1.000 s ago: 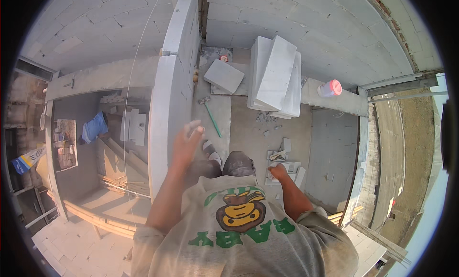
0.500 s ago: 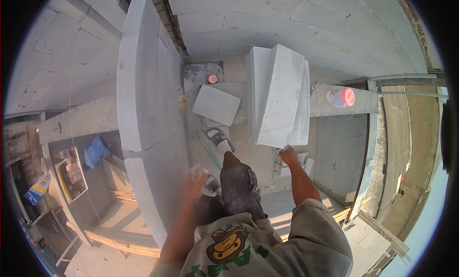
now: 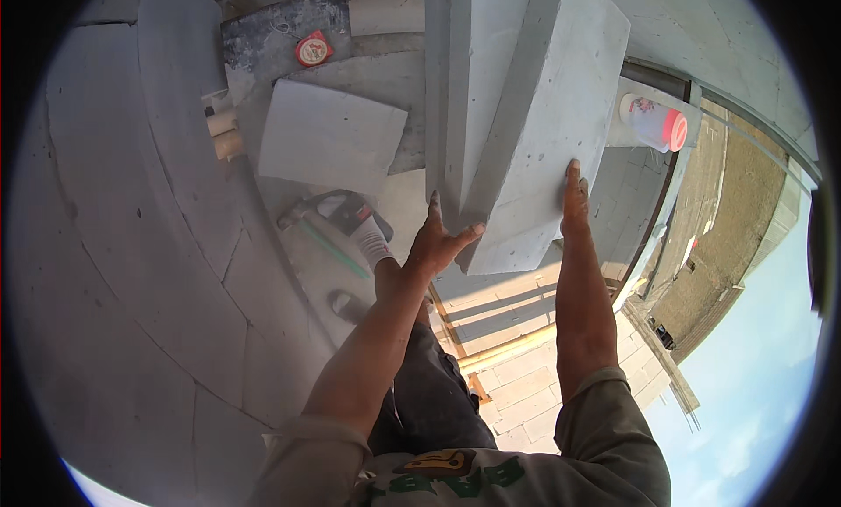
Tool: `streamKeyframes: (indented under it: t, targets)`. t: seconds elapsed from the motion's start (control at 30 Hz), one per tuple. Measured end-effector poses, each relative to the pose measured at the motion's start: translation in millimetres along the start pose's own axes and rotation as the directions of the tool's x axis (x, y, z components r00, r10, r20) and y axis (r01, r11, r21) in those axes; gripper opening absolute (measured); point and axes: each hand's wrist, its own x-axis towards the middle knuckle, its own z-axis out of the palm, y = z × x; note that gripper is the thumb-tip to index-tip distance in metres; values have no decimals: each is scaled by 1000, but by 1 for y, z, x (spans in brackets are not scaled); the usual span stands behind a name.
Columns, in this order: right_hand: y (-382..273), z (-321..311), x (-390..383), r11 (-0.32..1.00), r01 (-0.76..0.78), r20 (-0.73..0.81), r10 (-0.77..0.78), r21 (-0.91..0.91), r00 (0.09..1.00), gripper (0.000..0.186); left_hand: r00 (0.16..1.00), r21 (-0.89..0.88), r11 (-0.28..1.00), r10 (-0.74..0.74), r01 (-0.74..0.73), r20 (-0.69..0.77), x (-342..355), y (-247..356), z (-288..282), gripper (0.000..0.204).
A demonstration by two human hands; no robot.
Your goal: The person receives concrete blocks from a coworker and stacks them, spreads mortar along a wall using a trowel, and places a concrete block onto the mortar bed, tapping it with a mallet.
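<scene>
Wall: pale masonry (image 3: 131, 244) rises along the left; the left elbow is best kept clear of it.
Stack: long pale blocks (image 3: 491, 56) lie ahead, pointing away from the person; they look heavy, so a square stance and a straight back would suit work here.
Block: the topmost one (image 3: 561, 113) lies askew on the stack, its near end between the two hands; handled well, it would bear evenly on both palms, since an uneven hold could chip a corner or make it slide.
Slab: a shorter piece (image 3: 331, 137) lies flat to the left of the stack, well apart from both hands.
Hammer: green-handled (image 3: 337, 251), on the floor just beside the shoe; a foot could roll on it, so steps deserve care.
Shoe: dark, with a white sock above (image 3: 346, 213), planted near the slab.
Jar: clear, red-lidded (image 3: 653, 122), on a ledge to the right; the right arm should pass clear of it.
Left hand: at the block's near left edge (image 3: 438, 242), fingers spread and thumb wide; whether they touch cannot be told.
Right hand: along the block's right edge (image 3: 575, 200), fingers straight, not curled round it; firm hold looks wanting.
Tape: red, round-faced (image 3: 313, 49), beyond the slab, well out of reach.
</scene>
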Motion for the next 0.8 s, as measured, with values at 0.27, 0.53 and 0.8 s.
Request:
streamKeyframes:
  t: [0.27, 0.53, 0.8]
  targets:
    - [5, 17, -51, 969, -140, 178, 104, 205, 978, 110, 985, -94, 983, 164, -158, 58, 9, 1, -17, 111]
    - [-90, 31, -169, 972, -119, 690, 226, -200, 687, 81, 984, 334, 936, 149, -109, -95, -71, 85, -185, 101]
    - [-268, -31, -213, -288, 882, 775, -620, -374, 126, 111, 859, 865, 500, 424, 43, -287, -159, 151, -139, 81]
